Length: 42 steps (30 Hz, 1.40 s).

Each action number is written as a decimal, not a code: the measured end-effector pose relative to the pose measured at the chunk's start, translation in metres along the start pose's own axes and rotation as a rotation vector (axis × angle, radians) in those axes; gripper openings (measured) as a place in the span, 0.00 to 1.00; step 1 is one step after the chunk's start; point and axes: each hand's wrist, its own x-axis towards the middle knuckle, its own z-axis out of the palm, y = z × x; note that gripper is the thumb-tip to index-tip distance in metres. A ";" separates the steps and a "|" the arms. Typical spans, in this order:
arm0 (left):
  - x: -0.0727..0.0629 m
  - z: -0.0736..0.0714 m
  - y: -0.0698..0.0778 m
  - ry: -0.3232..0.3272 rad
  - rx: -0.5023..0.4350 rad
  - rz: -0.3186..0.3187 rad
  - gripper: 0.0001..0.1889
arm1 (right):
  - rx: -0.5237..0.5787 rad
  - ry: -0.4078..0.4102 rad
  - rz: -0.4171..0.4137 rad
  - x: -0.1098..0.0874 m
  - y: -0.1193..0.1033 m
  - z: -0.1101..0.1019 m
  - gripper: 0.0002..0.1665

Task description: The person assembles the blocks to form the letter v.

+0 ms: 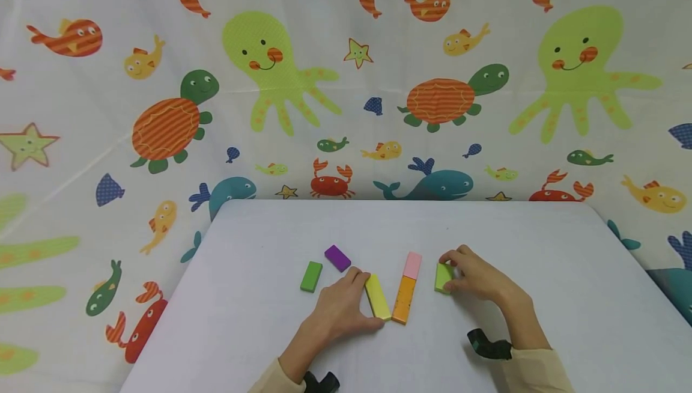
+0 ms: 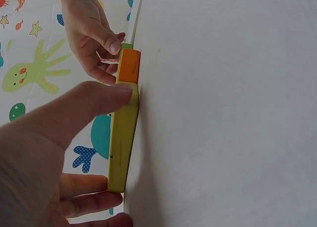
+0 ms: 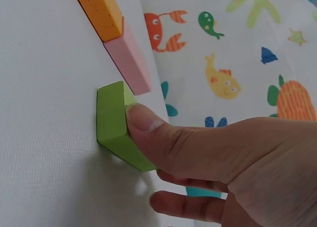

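Observation:
My left hand (image 1: pixel 340 306) holds a long yellow block (image 1: pixel 378 298) by its two ends, thumb at the near end and fingers at the far one. The yellow block's near end meets the foot of an orange block (image 1: pixel 403 300), and the two spread apart like a V. A pink block (image 1: pixel 412 265) continues the orange one at its far end. Further right, my right hand (image 1: pixel 478 276) pinches a light green block (image 1: pixel 443 277) between thumb and fingers. In the right wrist view the thumb presses on the side of this light green block (image 3: pixel 113 113).
Left of the left hand lie a purple block (image 1: pixel 337 258) and a darker green block (image 1: pixel 311 277). All sit on a white table (image 1: pixel 259 225), with a sea-animal printed cloth (image 1: pixel 335 110) behind it. Black wrist cameras (image 1: pixel 488 345) sit at both sleeves.

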 end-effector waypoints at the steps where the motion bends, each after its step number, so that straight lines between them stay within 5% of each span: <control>1: 0.000 0.000 0.001 -0.002 0.000 -0.003 0.47 | 0.002 -0.001 -0.001 0.000 0.000 0.000 0.30; 42: -0.009 0.000 0.015 -0.020 -0.003 -0.049 0.49 | -0.108 0.226 -0.009 0.004 0.001 0.013 0.29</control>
